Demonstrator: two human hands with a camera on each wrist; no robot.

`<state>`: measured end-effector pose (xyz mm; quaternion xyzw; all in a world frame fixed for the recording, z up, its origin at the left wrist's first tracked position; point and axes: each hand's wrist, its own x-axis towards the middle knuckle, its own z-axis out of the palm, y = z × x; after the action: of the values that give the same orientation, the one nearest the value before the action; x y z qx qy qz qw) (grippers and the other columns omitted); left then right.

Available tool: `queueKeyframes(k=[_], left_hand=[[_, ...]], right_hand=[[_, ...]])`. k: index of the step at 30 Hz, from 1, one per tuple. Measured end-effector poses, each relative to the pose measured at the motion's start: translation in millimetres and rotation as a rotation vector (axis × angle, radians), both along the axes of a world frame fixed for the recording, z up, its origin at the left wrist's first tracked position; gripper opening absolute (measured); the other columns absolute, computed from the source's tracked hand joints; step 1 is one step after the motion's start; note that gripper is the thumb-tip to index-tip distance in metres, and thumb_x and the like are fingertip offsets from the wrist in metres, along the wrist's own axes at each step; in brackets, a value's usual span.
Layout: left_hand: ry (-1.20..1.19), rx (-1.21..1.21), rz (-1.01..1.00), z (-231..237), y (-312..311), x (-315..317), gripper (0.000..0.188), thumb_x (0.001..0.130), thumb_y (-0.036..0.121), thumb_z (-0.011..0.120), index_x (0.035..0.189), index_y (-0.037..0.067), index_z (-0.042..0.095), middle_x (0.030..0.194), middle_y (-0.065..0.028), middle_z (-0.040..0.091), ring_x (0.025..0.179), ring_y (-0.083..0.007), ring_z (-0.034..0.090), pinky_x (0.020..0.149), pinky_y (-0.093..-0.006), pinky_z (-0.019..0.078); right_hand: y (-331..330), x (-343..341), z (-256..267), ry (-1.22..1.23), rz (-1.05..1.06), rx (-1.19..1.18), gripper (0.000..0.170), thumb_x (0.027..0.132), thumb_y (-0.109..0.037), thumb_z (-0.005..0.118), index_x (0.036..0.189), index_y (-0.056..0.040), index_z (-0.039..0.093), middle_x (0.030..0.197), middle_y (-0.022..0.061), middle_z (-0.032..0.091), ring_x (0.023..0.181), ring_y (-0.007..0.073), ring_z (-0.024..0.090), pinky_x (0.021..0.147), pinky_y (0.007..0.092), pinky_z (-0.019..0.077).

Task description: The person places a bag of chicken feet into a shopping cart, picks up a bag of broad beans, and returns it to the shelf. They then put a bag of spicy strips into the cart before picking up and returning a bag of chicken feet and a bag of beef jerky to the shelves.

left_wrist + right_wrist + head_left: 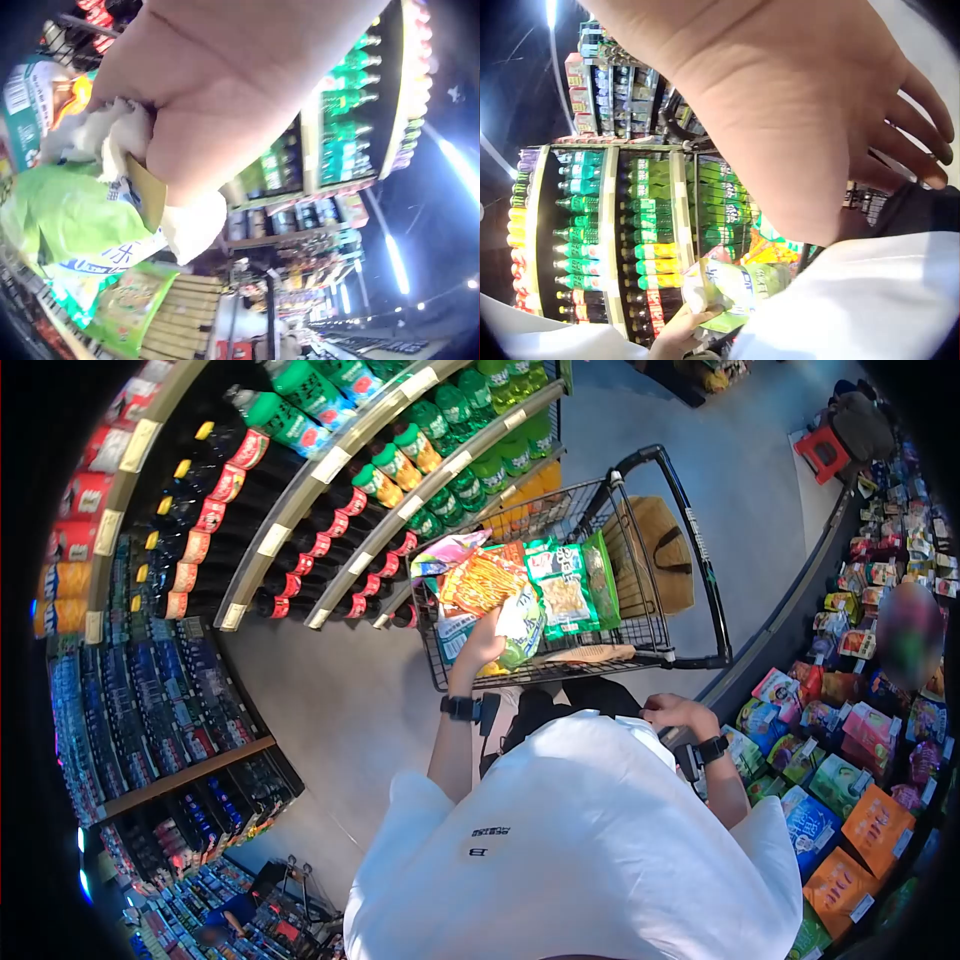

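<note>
In the head view the left hand (482, 642) grips a green and white package (522, 630) at the near side of a black wire shopping cart (652, 648). Its fingers curl round white, crumpled material, seen closely in the left wrist view, where the green package (75, 214) hangs below the hand (202, 97). An orange snack bag (485, 582) and a green bag with a clear window (565, 588) lie in the cart beside it. The right hand (678, 712) is by the shirt's lower edge, holding nothing visible; its fingers (922, 112) hang loosely bent.
Shelves of bottles (330, 465) stand beyond and left of the cart. Snack packages (840, 790) fill a display on the right. A brown bag (655, 555) is at the cart's handle end, and a red stool (823, 455) stands farther back. Grey floor (320, 720) lies left of the person.
</note>
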<state>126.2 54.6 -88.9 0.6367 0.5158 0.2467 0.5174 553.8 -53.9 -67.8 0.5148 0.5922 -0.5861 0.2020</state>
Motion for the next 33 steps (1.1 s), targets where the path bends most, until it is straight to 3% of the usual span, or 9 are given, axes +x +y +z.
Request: queueKeyframes(k=[5,8,11,13,17,18,23,26,33], left_hand=[[-0.141,-0.097,0.278,93,-31,-33,0.043,0.090,-0.005,0.057,0.133,-0.002,0.054,0.113,-0.0026,0.066,0.101,-0.0127,0.060,0.086,-0.0290,0.0512],[-0.225,-0.103,0.279,144,-53,-43,0.039,0.094,-0.001,0.057,0.133,-0.002,0.054,0.113,-0.0013,0.065,0.099,-0.0140,0.060,0.084,-0.0303,0.0517],[-0.353,0.001,0.226,127,-71,-63,0.040,0.096,0.001,0.059,0.136,0.000,0.053,0.114,-0.0012,0.064,0.099,-0.0131,0.060,0.085,-0.0295,0.0517],[-0.430,-0.052,0.270,150,-80,-52,0.043,0.098,0.010,0.063,0.139,0.001,0.052,0.121,-0.0022,0.064,0.106,-0.0129,0.060,0.091,-0.0308,0.0513],[-0.330,-0.210,0.270,227,-87,-20,0.043,0.099,0.020,0.071,0.136,0.002,0.058,0.125,-0.0038,0.067,0.107,-0.0120,0.062,0.095,-0.0308,0.0526],[-0.560,-0.115,0.258,218,-94,-15,0.046,0.093,0.018,0.077,0.133,0.003,0.060,0.122,-0.0041,0.068,0.105,-0.0129,0.063,0.093,-0.0299,0.0534],[-0.478,0.051,0.142,181,-82,-18,0.047,0.093,0.021,0.077,0.131,0.001,0.059,0.114,-0.0048,0.069,0.102,-0.0116,0.062,0.088,-0.0299,0.0536],[-0.348,0.065,0.187,130,-71,-34,0.047,0.101,0.029,0.066,0.135,0.000,0.054,0.108,-0.0053,0.067,0.093,-0.0127,0.059,0.078,-0.0292,0.0525],[-0.432,0.022,0.196,158,-59,-26,0.042,0.097,0.031,0.072,0.126,0.004,0.056,0.091,0.0027,0.062,0.073,-0.0069,0.055,0.059,-0.0250,0.0455]], right_hand=[[45,-59,55,0.509,-0.418,0.196,0.068,0.093,-0.034,0.075,0.144,0.0014,0.048,0.134,0.0179,0.063,0.117,0.0263,0.064,0.097,0.0386,0.0509],[75,-101,77,0.732,-0.474,0.304,0.096,0.091,-0.034,0.079,0.160,-0.0008,0.021,0.156,0.0225,0.040,0.146,0.0259,0.039,0.115,0.0363,0.0369],[90,-142,80,1.126,-0.533,0.164,0.089,0.091,-0.032,0.079,0.157,0.0000,0.028,0.153,0.0167,0.044,0.141,0.0211,0.044,0.112,0.0332,0.0390],[93,-150,80,1.043,-0.557,-0.014,0.075,0.089,-0.020,0.081,0.148,-0.0013,0.039,0.137,0.0048,0.057,0.119,0.0096,0.056,0.101,0.0275,0.0469],[86,-179,104,0.812,-0.581,0.254,0.064,0.088,-0.019,0.082,0.140,0.0022,0.051,0.126,0.0067,0.066,0.109,0.0131,0.063,0.096,0.0311,0.0523],[86,-188,115,0.817,-0.589,0.338,0.061,0.087,-0.020,0.083,0.135,0.0028,0.054,0.124,0.0082,0.068,0.108,0.0141,0.064,0.095,0.0322,0.0527],[83,-199,122,0.662,-0.518,0.765,0.056,0.082,-0.021,0.086,0.124,0.0060,0.061,0.111,0.0140,0.074,0.099,0.0157,0.068,0.091,0.0357,0.0543],[78,-194,138,0.919,-0.685,0.479,0.054,0.091,-0.015,0.077,0.136,0.0020,0.052,0.128,0.0091,0.065,0.114,0.0176,0.062,0.100,0.0336,0.0494],[69,-184,114,1.041,-0.914,0.227,0.053,0.098,-0.013,0.069,0.143,-0.0005,0.046,0.134,0.0078,0.060,0.119,0.0149,0.058,0.103,0.0324,0.0469]])
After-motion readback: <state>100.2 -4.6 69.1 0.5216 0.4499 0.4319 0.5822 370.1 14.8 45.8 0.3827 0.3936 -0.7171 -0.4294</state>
